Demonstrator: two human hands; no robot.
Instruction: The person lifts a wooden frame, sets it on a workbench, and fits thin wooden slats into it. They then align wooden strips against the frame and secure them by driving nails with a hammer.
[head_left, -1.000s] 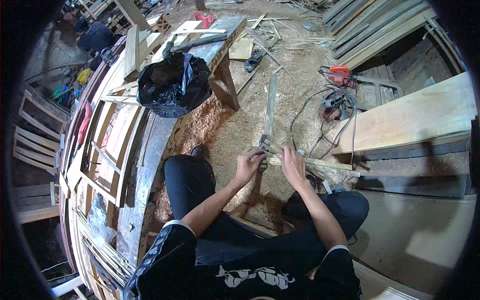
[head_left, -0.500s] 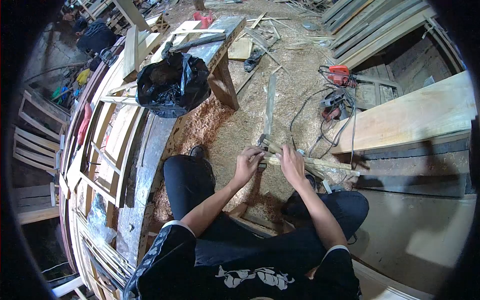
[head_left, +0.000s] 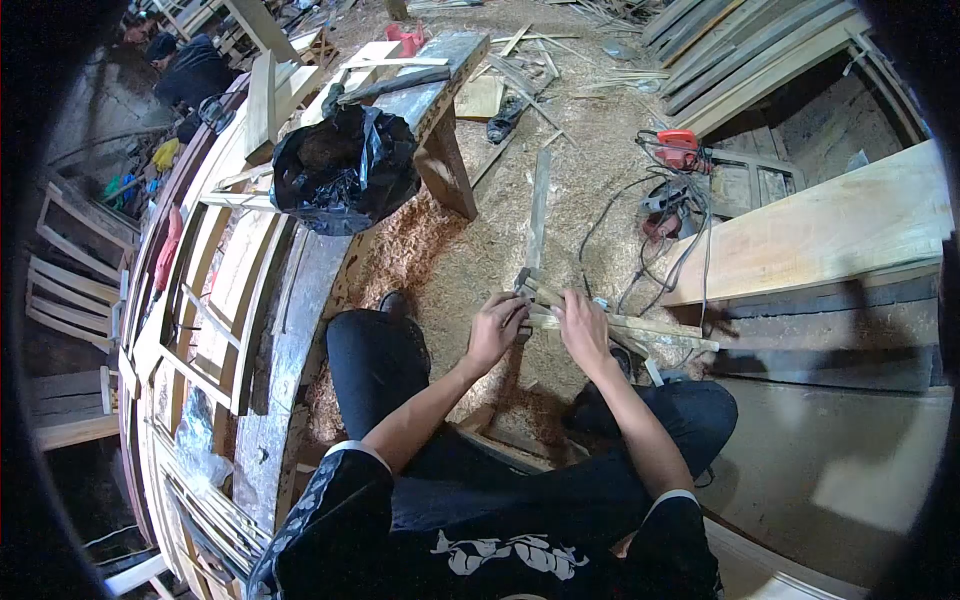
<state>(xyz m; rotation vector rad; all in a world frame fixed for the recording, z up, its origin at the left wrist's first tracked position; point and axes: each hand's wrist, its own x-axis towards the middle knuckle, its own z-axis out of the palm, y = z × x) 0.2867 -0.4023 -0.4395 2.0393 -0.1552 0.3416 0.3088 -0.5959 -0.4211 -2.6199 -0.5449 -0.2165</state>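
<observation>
Both my hands meet over the work in front of my knees. My right hand (head_left: pixel 584 328) is closed around the pale wooden handle of a hammer (head_left: pixel 545 291), close to its dark head. Beside that head, my left hand (head_left: pixel 495 330) has its fingers pinched together; what they hold is too small to tell. Thin wooden strips (head_left: pixel 660 334) run rightward from beneath my right hand. A long flat wooden strip (head_left: pixel 540 210) stretches away from the hammer head across the sawdust.
A bench (head_left: pixel 447 80) stands ahead on the left, with a black plastic bag (head_left: pixel 345 170) at its near end. Wooden frames (head_left: pixel 215 330) lie along my left. Corded red power tools (head_left: pixel 677 150) sit ahead right, near a wide plank (head_left: pixel 820 230). Another person (head_left: pixel 190 72) crouches far left.
</observation>
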